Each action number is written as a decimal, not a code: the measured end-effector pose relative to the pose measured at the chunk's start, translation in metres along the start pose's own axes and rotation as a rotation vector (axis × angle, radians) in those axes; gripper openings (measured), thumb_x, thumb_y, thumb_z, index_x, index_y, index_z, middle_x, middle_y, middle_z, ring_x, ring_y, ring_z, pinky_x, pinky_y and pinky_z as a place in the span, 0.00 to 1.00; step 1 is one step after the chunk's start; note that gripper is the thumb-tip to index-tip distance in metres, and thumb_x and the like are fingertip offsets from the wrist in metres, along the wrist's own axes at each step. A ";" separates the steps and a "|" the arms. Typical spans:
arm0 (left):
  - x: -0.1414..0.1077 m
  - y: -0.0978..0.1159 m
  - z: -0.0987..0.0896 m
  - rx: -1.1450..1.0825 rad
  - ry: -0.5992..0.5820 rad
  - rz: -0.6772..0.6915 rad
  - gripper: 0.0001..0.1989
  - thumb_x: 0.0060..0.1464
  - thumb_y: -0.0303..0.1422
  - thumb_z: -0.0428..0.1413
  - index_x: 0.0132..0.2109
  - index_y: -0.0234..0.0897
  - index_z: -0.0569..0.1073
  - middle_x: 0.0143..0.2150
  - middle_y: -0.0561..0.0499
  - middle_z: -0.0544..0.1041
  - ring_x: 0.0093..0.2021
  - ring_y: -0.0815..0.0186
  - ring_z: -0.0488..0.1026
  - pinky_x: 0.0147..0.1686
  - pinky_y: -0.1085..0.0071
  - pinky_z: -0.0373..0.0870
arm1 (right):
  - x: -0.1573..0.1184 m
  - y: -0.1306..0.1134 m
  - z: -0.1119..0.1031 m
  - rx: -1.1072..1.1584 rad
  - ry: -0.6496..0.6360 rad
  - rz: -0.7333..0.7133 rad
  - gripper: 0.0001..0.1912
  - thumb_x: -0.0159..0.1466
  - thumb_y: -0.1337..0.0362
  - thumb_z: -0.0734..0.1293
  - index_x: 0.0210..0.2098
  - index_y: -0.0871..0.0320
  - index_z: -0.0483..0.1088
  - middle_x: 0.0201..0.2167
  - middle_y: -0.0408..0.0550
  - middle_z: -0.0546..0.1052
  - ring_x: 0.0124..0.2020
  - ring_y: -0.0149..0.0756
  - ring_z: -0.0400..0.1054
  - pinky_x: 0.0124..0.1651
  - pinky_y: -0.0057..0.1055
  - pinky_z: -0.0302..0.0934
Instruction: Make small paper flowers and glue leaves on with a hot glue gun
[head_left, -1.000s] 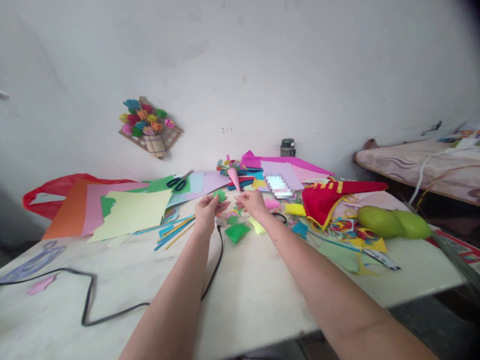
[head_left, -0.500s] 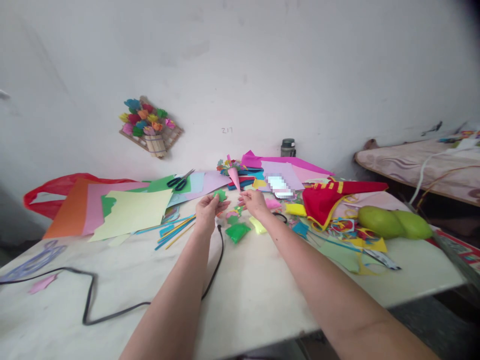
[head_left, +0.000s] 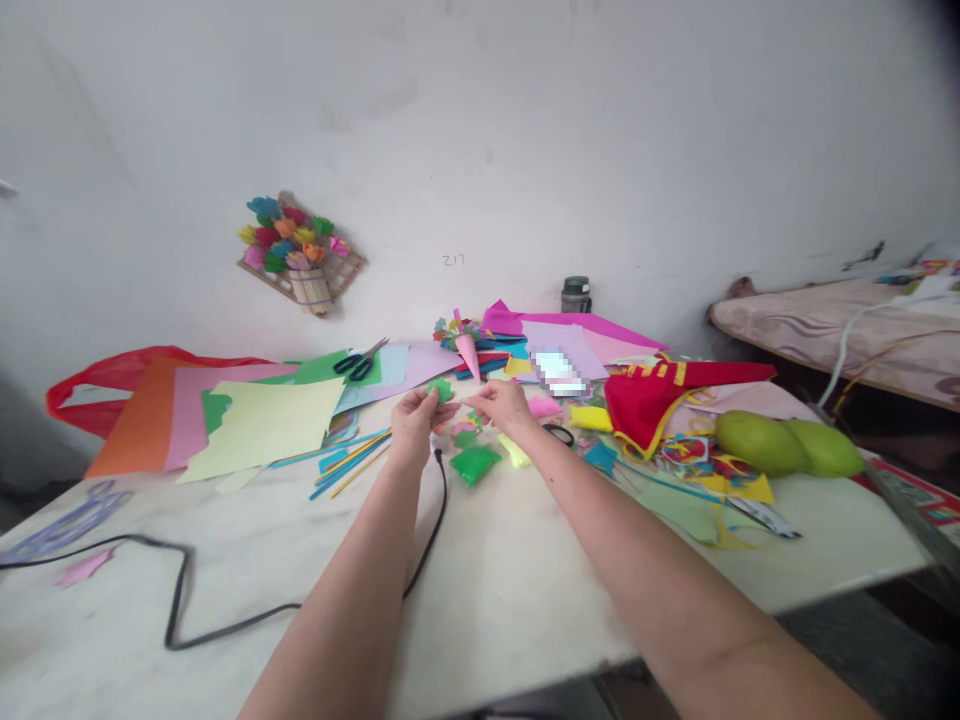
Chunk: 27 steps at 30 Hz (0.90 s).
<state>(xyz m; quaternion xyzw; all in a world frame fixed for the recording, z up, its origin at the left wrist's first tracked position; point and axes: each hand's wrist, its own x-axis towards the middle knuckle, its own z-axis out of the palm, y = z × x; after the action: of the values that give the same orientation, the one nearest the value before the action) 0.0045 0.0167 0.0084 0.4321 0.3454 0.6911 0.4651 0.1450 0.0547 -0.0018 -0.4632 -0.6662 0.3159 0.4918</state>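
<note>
My left hand (head_left: 414, 418) pinches a green paper cutout (head_left: 439, 390) with a scalloped edge between thumb and fingers. Close to its fingertips, my right hand (head_left: 504, 405) is closed in a pinch; anything between those fingers is too small to make out. Just below the hands lie a green packet (head_left: 475, 463), a pale yellow packet (head_left: 514, 450) and small green and pink paper pieces (head_left: 465, 438). Behind them rests a pink paper cone (head_left: 466, 355) with colourful paper cutouts (head_left: 450, 332) around its wide end.
Scissors (head_left: 361, 362) lie on coloured sheets at the left back. Blue and yellow strips (head_left: 351, 468) sit left of my hands. A black cable (head_left: 184, 590) crosses the table front. At right are a red cloth (head_left: 637, 405), green fruits (head_left: 761, 442) and a phone (head_left: 559, 372).
My right hand has moved slightly left and down, so its fingertips are nearer the left hand's. The left hand stays in place with the green cutout.
</note>
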 end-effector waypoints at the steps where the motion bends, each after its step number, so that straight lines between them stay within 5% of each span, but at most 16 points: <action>1: 0.000 0.000 0.000 0.000 0.000 0.001 0.15 0.37 0.36 0.61 0.28 0.31 0.66 0.22 0.51 0.73 0.25 0.65 0.74 0.27 0.72 0.71 | 0.000 0.000 0.000 -0.008 0.009 -0.010 0.12 0.48 0.57 0.67 0.20 0.60 0.66 0.13 0.39 0.68 0.13 0.26 0.62 0.16 0.21 0.55; 13: 0.000 0.002 0.001 0.011 0.036 -0.006 0.16 0.36 0.33 0.61 0.34 0.29 0.68 0.25 0.51 0.74 0.26 0.65 0.74 0.26 0.73 0.70 | 0.003 -0.001 -0.003 0.010 0.016 -0.046 0.09 0.51 0.71 0.63 0.30 0.60 0.74 0.25 0.45 0.75 0.23 0.28 0.67 0.25 0.23 0.61; 27: 0.001 0.001 0.000 0.016 0.023 -0.018 0.14 0.37 0.33 0.61 0.31 0.30 0.68 0.22 0.51 0.74 0.26 0.64 0.74 0.27 0.73 0.71 | -0.003 -0.011 -0.007 0.140 0.017 0.025 0.03 0.48 0.74 0.65 0.21 0.61 0.69 0.15 0.40 0.69 0.19 0.28 0.67 0.21 0.21 0.59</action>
<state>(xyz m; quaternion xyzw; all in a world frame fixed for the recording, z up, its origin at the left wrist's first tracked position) 0.0040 0.0170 0.0090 0.4248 0.3602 0.6891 0.4636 0.1481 0.0477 0.0095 -0.4386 -0.6325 0.3640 0.5245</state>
